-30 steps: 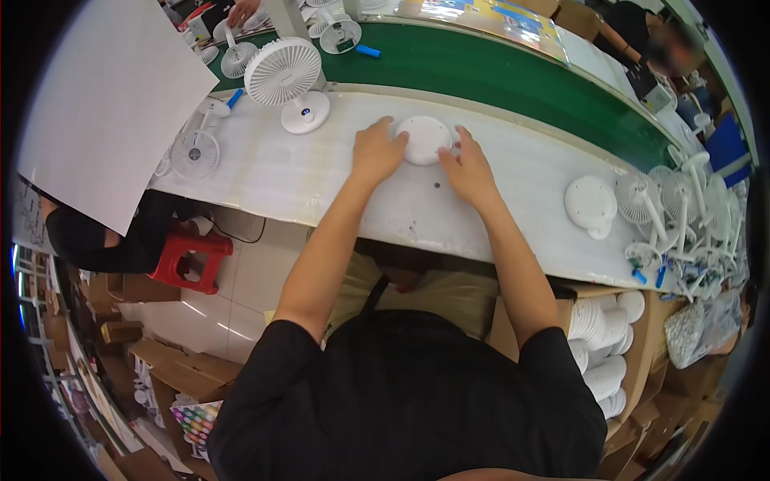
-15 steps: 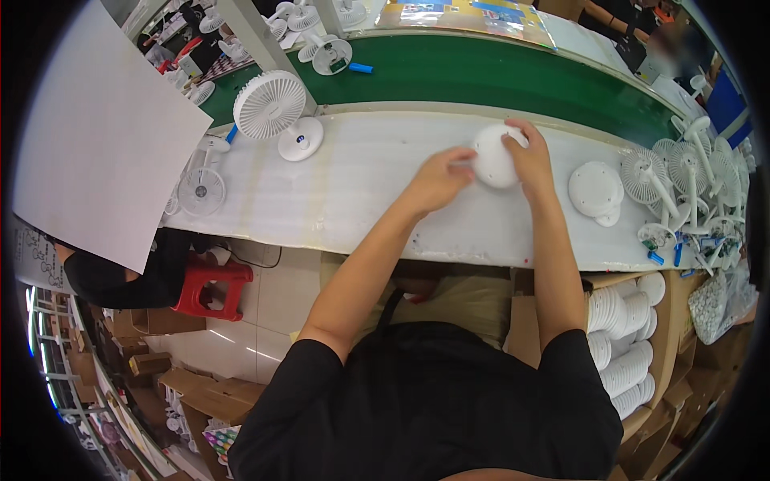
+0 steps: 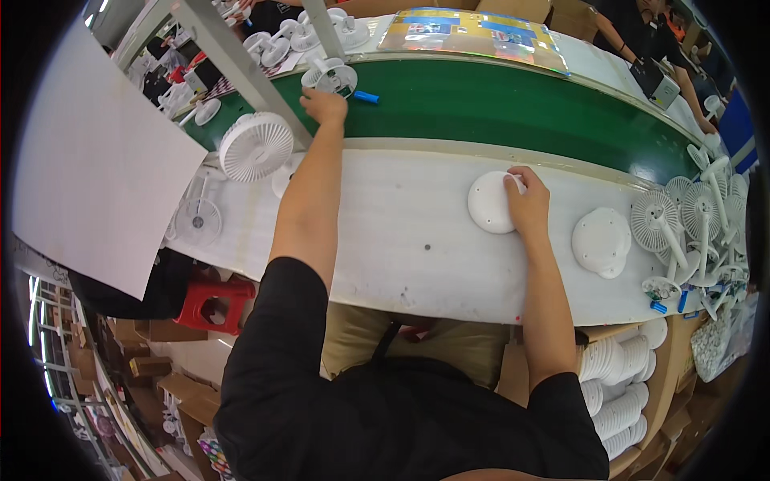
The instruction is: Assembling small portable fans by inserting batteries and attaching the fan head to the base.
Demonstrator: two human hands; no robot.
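Note:
My left hand (image 3: 325, 107) reaches across to a small white fan (image 3: 337, 80) lying on the green conveyor belt. Its fingers are curled against the fan's lower edge, with their tips partly hidden. On the white tabletop, my right hand (image 3: 528, 202) grips the right edge of a round white fan base (image 3: 488, 202), thumb on top and fingers around the rim. Further right lie overlapping white round bases (image 3: 601, 240). A blue cylindrical cell (image 3: 366, 97) lies beside the fan on the belt. Behind my left forearm stands a white desk fan (image 3: 257, 148).
Many white fans (image 3: 674, 216) crowd the table's right end, with blue cells (image 3: 658, 307) among them. Stacked white discs (image 3: 613, 361) fill a box below. A large white sheet (image 3: 96, 160) hangs at left above a red stool (image 3: 215, 305). A metal post (image 3: 241, 64) rises near the belt.
My left hand has left the round base and moved far left to the fan on the belt. My right hand keeps the base near the table surface. The view has tilted upward.

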